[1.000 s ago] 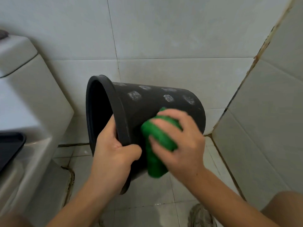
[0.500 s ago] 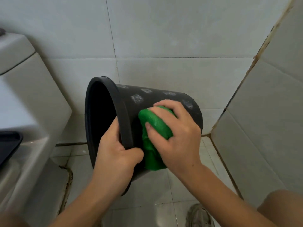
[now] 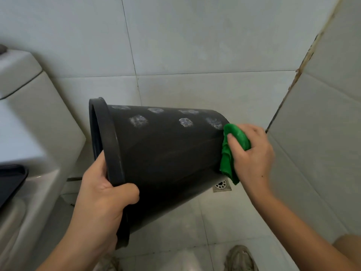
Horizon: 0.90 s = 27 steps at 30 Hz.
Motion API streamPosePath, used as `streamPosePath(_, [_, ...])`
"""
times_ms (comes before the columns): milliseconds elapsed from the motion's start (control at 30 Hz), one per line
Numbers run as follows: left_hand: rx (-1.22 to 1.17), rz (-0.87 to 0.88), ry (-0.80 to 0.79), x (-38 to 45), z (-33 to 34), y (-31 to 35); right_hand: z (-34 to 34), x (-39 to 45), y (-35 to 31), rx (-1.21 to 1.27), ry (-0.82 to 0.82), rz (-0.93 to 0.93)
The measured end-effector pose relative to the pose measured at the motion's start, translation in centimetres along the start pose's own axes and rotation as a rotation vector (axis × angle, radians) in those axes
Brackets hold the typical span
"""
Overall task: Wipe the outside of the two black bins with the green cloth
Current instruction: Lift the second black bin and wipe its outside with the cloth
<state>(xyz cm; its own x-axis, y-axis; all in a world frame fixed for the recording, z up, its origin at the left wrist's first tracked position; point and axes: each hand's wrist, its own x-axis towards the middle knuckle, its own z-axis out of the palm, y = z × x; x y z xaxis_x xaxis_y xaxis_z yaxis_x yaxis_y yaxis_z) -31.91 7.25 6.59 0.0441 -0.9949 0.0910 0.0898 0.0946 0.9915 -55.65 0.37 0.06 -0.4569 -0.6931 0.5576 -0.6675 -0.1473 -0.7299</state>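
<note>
Left hand [image 3: 101, 200]: thumb curled over the outside of the rim, the other fingers hidden inside the mouth, clamped on the rim of the one round black plastic bin [image 3: 166, 153] in view. Right hand [image 3: 252, 153]: fingers [image 3: 233, 142] curled round one bunched green cloth [image 3: 232, 151], pressing it against the bin's base end, a loose corner hanging below.

The bin is held off the floor on its side, mouth toward the left, base toward the right corner of the walls. Six pale scuffed patches show on its upper side, in two rows of three.

Around it: one white ceramic toilet tank [image 3: 25, 98] at left, with one dark flat tray-like edge [image 3: 9, 180] just below it; one square metal floor drain [image 3: 221, 185] in the tiled floor [image 3: 214, 222] under the bin's base; two grey shoes [image 3: 241, 258] at the bottom edge; one bare knee [image 3: 347, 249] at lower right.

Change from half a second ago: the cloth and right hand have travelled from just beside the rim, next to the left thumb, along the wall to the base. The bin now lies flatter, with more of its side exposed. Left grip unchanged.
</note>
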Motion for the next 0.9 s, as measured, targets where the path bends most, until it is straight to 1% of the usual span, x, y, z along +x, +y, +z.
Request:
streamPosePath(67, [0.001, 0.006, -0.014, 0.0, 0.1, 0.3, 0.1, -0.9, -1.3, -0.003, -0.007, -0.150])
streamPosePath(133, [0.030, 0.013, -0.023, 0.0, 0.3, 0.5, 0.2, -1.6, -2.0, -0.004, -0.050, -0.316])
streamPosePath(167, [0.037, 0.015, -0.021, 0.0, 0.4, 0.4, 0.3, -1.6, -2.0, -0.006, -0.068, -0.353])
streamPosePath(200, [0.044, 0.019, -0.019, -0.1, 0.4, 0.4, 0.3, -1.2, -1.9, 0.000, -0.076, -0.330])
streamPosePath(300, [0.075, 0.049, -0.024, -0.2, 0.6, 0.4, 0.5, 0.0, -1.5, 0.053, -0.040, -0.113])
streamPosePath(333, [0.088, 0.049, -0.015, -0.2, 0.6, 0.4, 0.6, -0.2, -1.8, 0.057, -0.018, -0.093])
streamPosePath(367, [0.094, 0.041, 0.003, -0.1, 0.5, 0.2, 0.7, -0.7, -2.3, 0.056, -0.011, -0.113])
streamPosePath(433, [0.083, 0.029, 0.029, 0.2, 0.4, -0.1, 0.9, -2.4, -3.5, 0.059, -0.058, -0.245])
streamPosePath(533, [0.074, 0.021, 0.047, 0.4, 0.1, -0.4, 0.9, -4.3, -4.1, 0.054, -0.134, -0.541])
streamPosePath(567, [0.073, 0.019, 0.047, 0.4, 0.1, -0.4, 0.8, -4.1, -3.8, 0.046, -0.137, -0.586])
streamPosePath(600, [0.072, 0.020, 0.041, 0.3, 0.1, -0.4, 0.7, -3.7, -3.5, 0.049, -0.124, -0.576])
streamPosePath(633, [0.072, 0.025, 0.030, 0.2, 0.0, -0.3, 0.6, -3.3, -3.2, 0.065, -0.094, -0.511])
streamPosePath(733, [0.058, 0.043, 0.015, 0.0, -0.4, 0.1, 0.0, -1.7, -2.4, 0.153, -0.006, -0.162])
streamPosePath(800, [0.052, 0.051, 0.000, 0.0, -0.5, 0.3, -0.3, -0.9, -2.1, 0.194, -0.028, 0.050])
streamPosePath(833, [0.054, 0.059, -0.012, 0.1, -0.4, 0.4, -0.4, -0.8, -2.0, 0.212, -0.051, 0.121])
streamPosePath(900, [0.060, 0.079, -0.041, 0.1, -0.2, 0.5, -0.4, -0.8, -1.7, 0.218, -0.081, 0.187])
